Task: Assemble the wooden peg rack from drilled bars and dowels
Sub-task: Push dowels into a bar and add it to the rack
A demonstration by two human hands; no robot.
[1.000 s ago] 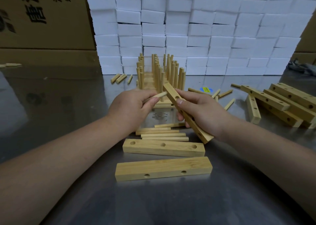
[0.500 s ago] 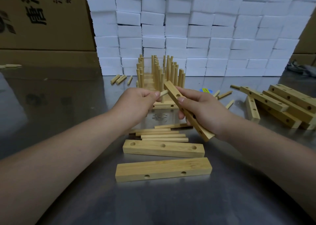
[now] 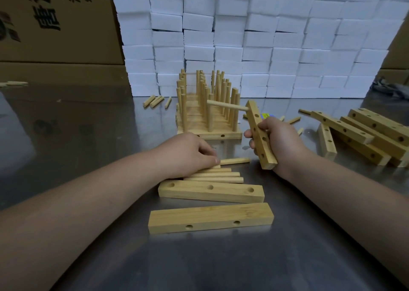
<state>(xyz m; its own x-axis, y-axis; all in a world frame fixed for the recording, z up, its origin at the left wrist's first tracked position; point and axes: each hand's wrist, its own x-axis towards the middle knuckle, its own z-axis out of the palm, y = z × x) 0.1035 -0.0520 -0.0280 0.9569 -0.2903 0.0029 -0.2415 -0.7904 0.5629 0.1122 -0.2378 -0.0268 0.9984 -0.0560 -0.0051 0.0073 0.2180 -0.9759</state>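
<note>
Left grip [image 3: 190, 155] lies palm-down, fingers lowered; right grip [image 3: 279, 140], raised, curls round a drilled bar [image 3: 254, 119].

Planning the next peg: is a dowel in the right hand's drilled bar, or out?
In. The round wooden dowel juts sideways from the upper end of the drilled wooden bar the right hand grips.

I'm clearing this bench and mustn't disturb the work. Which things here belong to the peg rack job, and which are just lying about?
Job: drilled bar in the right hand, one dowel seated in it; loose dowels under the left hand; two spare bars nearest the camera; finished racks behind; bar pile at right.
Lying about: white blocks stacked at the back; cardboard cartons.
</note>
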